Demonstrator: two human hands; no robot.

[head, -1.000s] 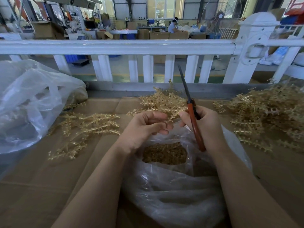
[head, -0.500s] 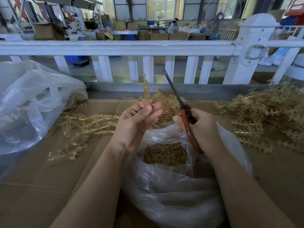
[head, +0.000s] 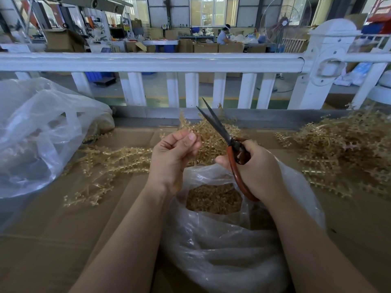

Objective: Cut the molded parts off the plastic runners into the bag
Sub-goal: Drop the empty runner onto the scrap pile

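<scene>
Cardboard-covered workbench [head: 53, 240] behind white railing [head: 148, 61], factory floor beyond. Step advice: keep the translucent amber plastic runner [head: 183, 121] over the clear plastic bag's [head: 222, 250] mouth, snip close to the stem so parts drop in. Left hand [head: 172, 157] raised, fingers pinching the runner. Right hand [head: 257, 169] grips red-handled scissors [head: 229, 142], blades slightly parted, pointing up-left.

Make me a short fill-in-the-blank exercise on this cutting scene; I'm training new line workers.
1. The right hand grips a pair of ____ with reddish handles.
2. The blades stand ____, tips apart.
3. The left hand pinches a plastic runner above the open clear ____.
4. Behind the cardboard-covered table runs a ____ railing.

Missing words: scissors; open; bag; white
</scene>
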